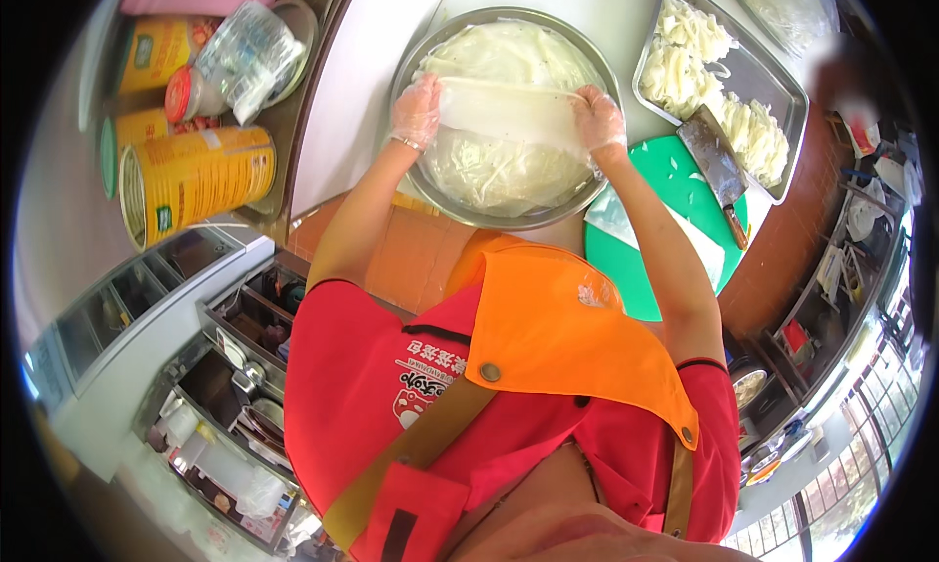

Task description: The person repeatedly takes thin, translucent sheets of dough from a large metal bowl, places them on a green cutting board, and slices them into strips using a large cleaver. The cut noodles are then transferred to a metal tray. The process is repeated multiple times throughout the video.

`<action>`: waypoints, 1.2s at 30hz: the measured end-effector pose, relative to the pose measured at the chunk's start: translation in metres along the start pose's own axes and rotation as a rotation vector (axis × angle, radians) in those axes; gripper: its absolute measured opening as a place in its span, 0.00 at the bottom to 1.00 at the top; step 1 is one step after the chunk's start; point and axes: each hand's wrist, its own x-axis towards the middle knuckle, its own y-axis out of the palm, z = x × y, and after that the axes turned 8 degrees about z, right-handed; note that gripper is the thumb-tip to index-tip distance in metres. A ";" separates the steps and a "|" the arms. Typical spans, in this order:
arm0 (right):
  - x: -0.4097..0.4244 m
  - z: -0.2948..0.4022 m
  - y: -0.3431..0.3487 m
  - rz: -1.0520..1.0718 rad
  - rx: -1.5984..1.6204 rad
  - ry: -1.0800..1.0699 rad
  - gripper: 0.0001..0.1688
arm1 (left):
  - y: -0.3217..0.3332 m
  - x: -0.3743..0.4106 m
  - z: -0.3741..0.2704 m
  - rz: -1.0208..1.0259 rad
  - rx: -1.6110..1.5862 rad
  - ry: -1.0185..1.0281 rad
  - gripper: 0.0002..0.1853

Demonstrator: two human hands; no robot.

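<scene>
Between my two gloved hands a pale, translucent noodle sheet (pixel 506 111) is stretched by its far edge. My left hand (pixel 418 111) grips its left corner and my right hand (pixel 600 119) its right corner; both wear clear plastic gloves. Beneath it, a stack of similar sheets (pixel 484 173) fills a round steel basin (pixel 506 221). To the right lies a green round cutting board (pixel 631 283) with a folded white sheet (pixel 689 243) on it, partly hidden by my right forearm. A cleaver (pixel 715 158) rests across the board's edge and the neighbouring tray.
Cut white noodle strips (pixel 682 85) lie in heaps in a steel tray (pixel 777 92) at the upper right. Clear plastic covers something in a container (pixel 785 4) beyond it. Large yellow cans (pixel 205 180) and a red-lidded jar (pixel 194 96) crowd the shelf on the left.
</scene>
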 end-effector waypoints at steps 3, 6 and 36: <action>0.046 -0.014 -0.014 -0.096 0.009 0.051 0.15 | -0.018 0.055 -0.036 0.014 0.132 0.113 0.14; 0.079 0.020 -0.049 0.016 -0.021 0.317 0.23 | -0.017 0.104 -0.049 -0.036 0.277 0.210 0.17; -0.005 -0.013 -0.001 0.303 -0.833 0.076 0.13 | 0.013 0.043 0.022 -0.053 0.417 0.466 0.06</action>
